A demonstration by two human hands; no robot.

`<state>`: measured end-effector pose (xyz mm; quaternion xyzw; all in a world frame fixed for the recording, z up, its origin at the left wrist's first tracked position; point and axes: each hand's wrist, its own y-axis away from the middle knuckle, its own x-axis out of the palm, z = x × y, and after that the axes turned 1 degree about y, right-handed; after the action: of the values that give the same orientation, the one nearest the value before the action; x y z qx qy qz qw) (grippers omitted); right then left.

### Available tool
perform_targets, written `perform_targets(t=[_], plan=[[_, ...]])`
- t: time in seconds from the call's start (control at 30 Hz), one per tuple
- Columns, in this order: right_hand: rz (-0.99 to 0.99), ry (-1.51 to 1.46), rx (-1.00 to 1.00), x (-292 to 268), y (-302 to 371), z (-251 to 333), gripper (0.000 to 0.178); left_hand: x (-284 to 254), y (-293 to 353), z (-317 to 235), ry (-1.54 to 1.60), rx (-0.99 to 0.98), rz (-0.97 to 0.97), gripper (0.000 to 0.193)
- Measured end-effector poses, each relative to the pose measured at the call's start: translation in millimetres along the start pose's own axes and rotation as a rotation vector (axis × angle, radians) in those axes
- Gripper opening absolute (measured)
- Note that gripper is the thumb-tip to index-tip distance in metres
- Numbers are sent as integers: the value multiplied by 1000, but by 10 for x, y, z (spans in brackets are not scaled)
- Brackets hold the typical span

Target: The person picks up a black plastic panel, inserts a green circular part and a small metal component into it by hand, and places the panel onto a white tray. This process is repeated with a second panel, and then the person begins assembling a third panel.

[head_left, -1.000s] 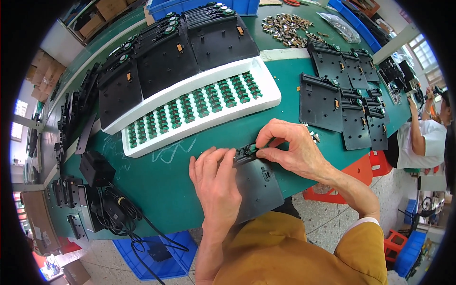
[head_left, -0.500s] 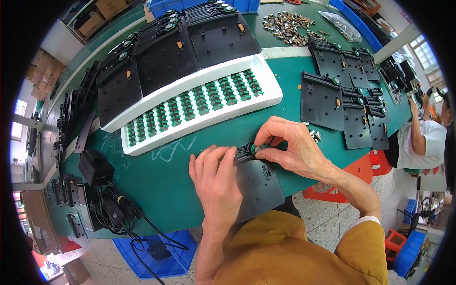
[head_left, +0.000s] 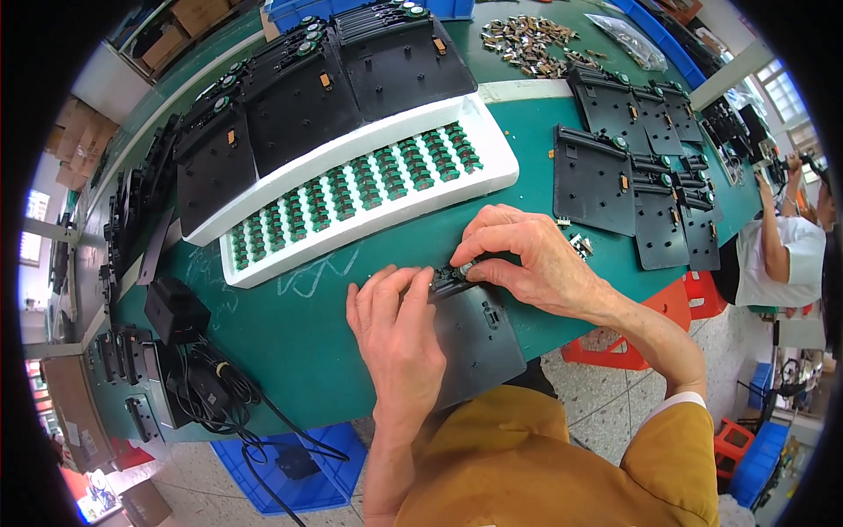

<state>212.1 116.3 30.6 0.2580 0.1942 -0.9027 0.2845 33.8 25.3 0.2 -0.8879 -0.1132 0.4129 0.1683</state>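
Working at a green tabletop (head_left: 299, 351), a person in a yellow-brown shirt (head_left: 518, 457) bends over a black panel (head_left: 479, 347), its near end at the tabletop's front edge, close to the shirt. The right hand (head_left: 531, 259) closes thumb and finger around a small round part (head_left: 464, 270) at the panel's far end, the fingers pinched narrow. The left hand (head_left: 397, 338) lies along the panel's left side, fingers bent and close together at the far end; whether they grip cannot be told, as the hand hides what is beneath. Most of the round part is covered by the right fingers, and its seating is hard to make out. A broad stretch of green surface, marked with pale scribbles, gives room between the left hand and a black box (head_left: 178, 309) with cables (head_left: 219, 386). A narrower strip separates the hands from a white foam tray (head_left: 499, 167) holding rows of green parts (head_left: 360, 184). To the right, small metal pieces (head_left: 580, 247) lie near finished-looking black panels (head_left: 593, 189), which overlap. A blue bin (head_left: 329, 492) below is partly covered by the tabletop's edge.
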Motion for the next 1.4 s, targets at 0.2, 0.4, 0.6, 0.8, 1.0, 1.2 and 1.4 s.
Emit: perform_targets(t=[0.2, 0.4, 0.6, 0.8, 1.0, 1.2, 1.4], plan=[[14, -23, 19, -26, 2, -18, 17, 5, 1, 2, 3, 2, -4, 35], [12, -26, 15, -25, 20, -24, 17, 0, -2, -4, 1, 3, -8, 36], [45, 4, -12, -47, -17, -69, 16, 3, -5, -9, 2, 7, -11, 37], [92, -89, 104, -75, -66, -48, 16, 4, 4, 4, -4, 11, 1, 37], [25, 74, -65, -47, -9, -70, 14, 7, -6, -13, 3, 7, -6, 37], [-58, -44, 22, -83, 23, 5, 17, -15, -3, 5, -11, 5, -10, 37], [-216, 273, 78, -472, 279, -8, 21, 1, -14, -35, 17, 14, -9, 37]])
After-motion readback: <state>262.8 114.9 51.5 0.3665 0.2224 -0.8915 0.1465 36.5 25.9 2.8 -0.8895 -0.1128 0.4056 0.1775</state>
